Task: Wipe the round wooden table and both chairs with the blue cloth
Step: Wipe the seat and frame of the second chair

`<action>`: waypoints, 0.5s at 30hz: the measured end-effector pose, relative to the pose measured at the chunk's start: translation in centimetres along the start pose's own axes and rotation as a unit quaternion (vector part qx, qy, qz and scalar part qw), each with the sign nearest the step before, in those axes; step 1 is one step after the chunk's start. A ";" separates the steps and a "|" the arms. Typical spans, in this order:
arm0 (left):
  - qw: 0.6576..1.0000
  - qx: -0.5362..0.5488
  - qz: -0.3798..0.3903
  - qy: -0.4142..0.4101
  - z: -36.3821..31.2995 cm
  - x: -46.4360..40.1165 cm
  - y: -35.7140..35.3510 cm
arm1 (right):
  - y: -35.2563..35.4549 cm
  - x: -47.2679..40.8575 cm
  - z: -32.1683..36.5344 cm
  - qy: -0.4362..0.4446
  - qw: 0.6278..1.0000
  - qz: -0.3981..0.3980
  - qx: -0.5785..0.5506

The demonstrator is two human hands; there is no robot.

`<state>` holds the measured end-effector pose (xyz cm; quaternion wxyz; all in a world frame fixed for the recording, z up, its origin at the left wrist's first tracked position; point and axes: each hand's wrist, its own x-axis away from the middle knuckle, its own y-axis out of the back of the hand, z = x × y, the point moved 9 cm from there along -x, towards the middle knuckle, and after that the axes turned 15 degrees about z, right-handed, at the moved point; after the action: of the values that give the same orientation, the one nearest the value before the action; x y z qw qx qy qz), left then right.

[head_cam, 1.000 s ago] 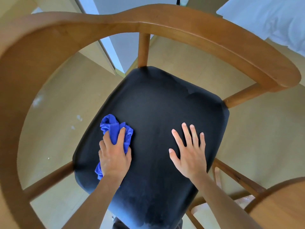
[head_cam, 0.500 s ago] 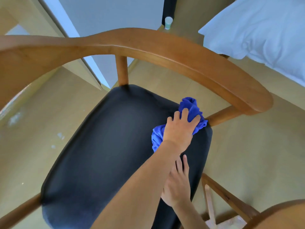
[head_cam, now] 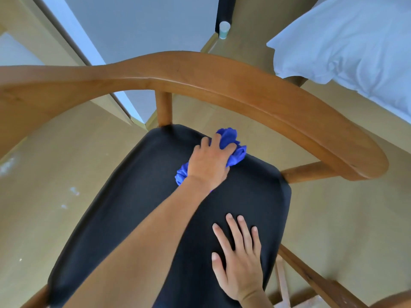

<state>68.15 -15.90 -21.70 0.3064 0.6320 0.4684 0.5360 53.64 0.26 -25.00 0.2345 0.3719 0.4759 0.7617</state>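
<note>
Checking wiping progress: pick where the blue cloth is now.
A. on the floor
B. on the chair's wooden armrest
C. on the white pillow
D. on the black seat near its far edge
D: the left hand grips the blue cloth against the black seat, below the curved backrest.

A white, wrinkled fabric pillow or bedding (head_cam: pixel 355 45) filled the upper right corner, above the tan smooth floor (head_cam: pixel 333 218). A small pale cylindrical cup-like object (head_cam: pixel 223 29) stood on the floor at the top centre, just beside a black vertical post (head_cam: pixel 225 10). A pale grey-blue wall panel (head_cam: pixel 138 30) ran across the top, and whitish scuff marks (head_cam: pixel 74 191) dotted the floor at left.
</note>
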 end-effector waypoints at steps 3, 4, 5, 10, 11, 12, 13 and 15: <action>0.998 0.024 -0.013 0.050 5.5 2.2 0.8 | -0.3 0.0 -0.1 -0.008 1.000 0.020 0.011; 0.997 0.039 -0.018 0.069 7.2 3.1 0.9 | -0.4 0.0 -0.1 -0.011 0.999 0.029 0.012; 0.994 0.059 -0.026 0.093 8.9 4.0 0.9 | -0.6 0.0 -0.2 -0.013 0.999 0.032 0.013; 0.957 0.162 -0.072 0.231 16.5 8.2 0.9 | -0.7 0.1 -0.3 -0.018 0.999 0.035 0.006; 0.948 0.171 -0.077 0.257 17.7 9.0 0.8 | -0.6 0.0 -0.3 -0.019 0.999 0.033 0.003; 0.937 0.182 -0.081 0.286 18.7 9.9 0.6 | -0.8 0.0 -0.3 -0.019 0.999 0.042 -0.004; 0.927 0.189 -0.086 0.311 19.4 10.6 0.6 | -0.9 0.1 -0.4 -0.020 0.999 0.046 -0.007; 0.921 0.186 -0.096 0.328 19.2 11.0 0.9 | -0.7 0.1 -0.3 -0.024 0.999 0.044 -0.011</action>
<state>86.78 -3.86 -21.19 0.0621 0.4188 0.6923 0.5843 53.37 0.44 -25.64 0.2164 0.4076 0.4450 0.7675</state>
